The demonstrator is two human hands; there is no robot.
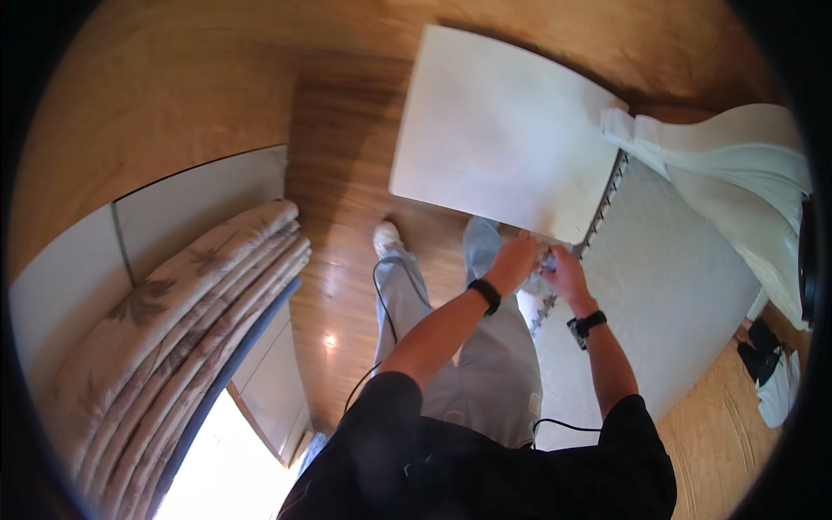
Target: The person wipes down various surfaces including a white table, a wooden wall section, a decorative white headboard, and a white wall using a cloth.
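My left hand [513, 260] and my right hand [567, 276] meet at the front corner of a white nightstand [504, 133]. Between them is a small bunch of crumpled, pale grey material [548, 261], thin like fabric or plastic; the fingers of both hands are closed on it. Its exact kind is too blurred to tell. Right beside them lies the edge of a bed with a pale, smooth cover [637, 279]. A dark zigzag trim [606, 198] runs along that edge, and part of it shows again just below my hands.
A white carved headboard [734, 156] rises at the right. Gathered leaf-patterned curtains [175, 305] hang at the left beside a bright window [221, 461]. My feet stand on a wooden floor [331, 260]. A black cable [383, 299] runs along my leg. Dark and white items [770, 370] lie beyond the bed.
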